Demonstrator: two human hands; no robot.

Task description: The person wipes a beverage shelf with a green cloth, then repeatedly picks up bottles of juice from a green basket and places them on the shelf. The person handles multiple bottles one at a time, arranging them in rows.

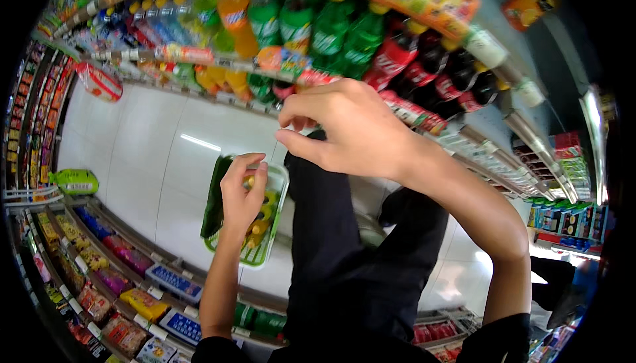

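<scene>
My left hand [243, 189] is above a green and white plastic basket [258, 261] on the floor, its thumb and fingers curled but apart, with nothing seen in them. Several small items with yellow parts, some looking like bottles [256, 231], lie in the basket, partly hidden by the hand. Something dark green [214, 199] hangs along the basket's left side. My right hand [343, 129] is raised in front of the lower drink shelf, thumb and forefinger apart, and no object shows in its grasp. Beyond it stand green soda bottles [328, 30] and cola bottles [395, 54].
Orange soda bottles [236, 15] share the drink shelf. Packaged foods fill the shelf [114, 308] at lower left. A green bag [77, 181] and a red and white package [99, 82] are at the aisle's left. A person's dark-clothed legs [554, 281] are at far right.
</scene>
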